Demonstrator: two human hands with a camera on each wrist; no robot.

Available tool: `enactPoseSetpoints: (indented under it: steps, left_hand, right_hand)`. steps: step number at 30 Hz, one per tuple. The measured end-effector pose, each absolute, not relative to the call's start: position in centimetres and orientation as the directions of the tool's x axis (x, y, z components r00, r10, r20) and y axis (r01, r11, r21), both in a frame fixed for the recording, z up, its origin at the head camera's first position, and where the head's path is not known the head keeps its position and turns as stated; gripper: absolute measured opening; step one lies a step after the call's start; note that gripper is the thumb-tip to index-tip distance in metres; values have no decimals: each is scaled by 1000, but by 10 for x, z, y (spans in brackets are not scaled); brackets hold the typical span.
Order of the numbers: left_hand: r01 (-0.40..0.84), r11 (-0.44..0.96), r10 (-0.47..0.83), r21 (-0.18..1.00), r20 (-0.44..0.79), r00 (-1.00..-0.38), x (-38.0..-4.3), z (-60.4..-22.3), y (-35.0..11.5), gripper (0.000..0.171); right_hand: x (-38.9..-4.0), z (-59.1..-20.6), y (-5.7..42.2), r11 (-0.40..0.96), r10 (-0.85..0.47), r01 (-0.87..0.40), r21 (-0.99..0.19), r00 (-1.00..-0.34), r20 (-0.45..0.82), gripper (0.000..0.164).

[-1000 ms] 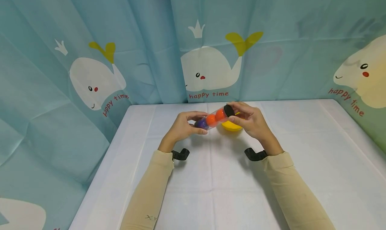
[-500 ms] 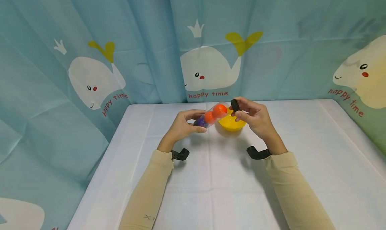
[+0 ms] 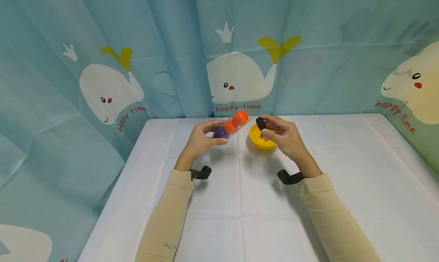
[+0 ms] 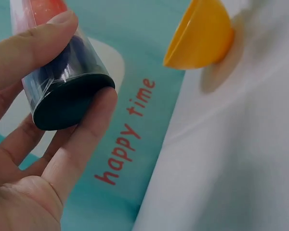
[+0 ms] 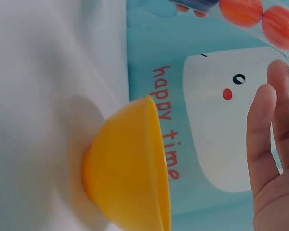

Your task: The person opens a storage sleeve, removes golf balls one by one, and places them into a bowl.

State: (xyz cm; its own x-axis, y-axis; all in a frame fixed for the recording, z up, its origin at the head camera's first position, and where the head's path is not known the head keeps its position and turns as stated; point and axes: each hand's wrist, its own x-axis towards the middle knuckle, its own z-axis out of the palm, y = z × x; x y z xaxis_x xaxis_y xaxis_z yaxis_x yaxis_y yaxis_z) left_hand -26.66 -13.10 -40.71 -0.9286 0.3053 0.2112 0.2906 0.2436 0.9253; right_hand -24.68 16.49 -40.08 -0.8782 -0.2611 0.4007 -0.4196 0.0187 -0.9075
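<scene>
A clear tube with two orange balls and a dark purple one is tilted in the air, its upper right end uncapped. My left hand grips its lower left end. In the left wrist view the thumb lies along the tube and a finger touches the dark base. Between thumb and fingers my right hand pinches a black cap, just right of the tube's mouth and apart from it. The cap is out of sight in the right wrist view. Below the right hand stands a yellow bowl, partly hidden by it.
A white cloth covers the table. Behind it hangs a blue curtain with whale prints, close to the table's far edge. Black wrist mounts stick out from both wrists.
The right hand has pulled the black cap off the tube. The left hand has moved the tube up and to the left, leaving a gap, and more of the bowl shows.
</scene>
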Motion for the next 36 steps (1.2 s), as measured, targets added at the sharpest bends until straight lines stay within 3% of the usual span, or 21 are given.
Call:
enactPoseSetpoints:
  steps: [19,36]
  left_hand:
    - [240,206,202,949,198,-959,-273,-405,-155,58]
    - [235,226,161,945,202,-966,-275,-411,-160,58]
  right_hand:
    - [-249,-419,136,171,-243,-371,-913,-914,326,43]
    - [-241,-438,110,385,-300,-230,-894,-947,114,52]
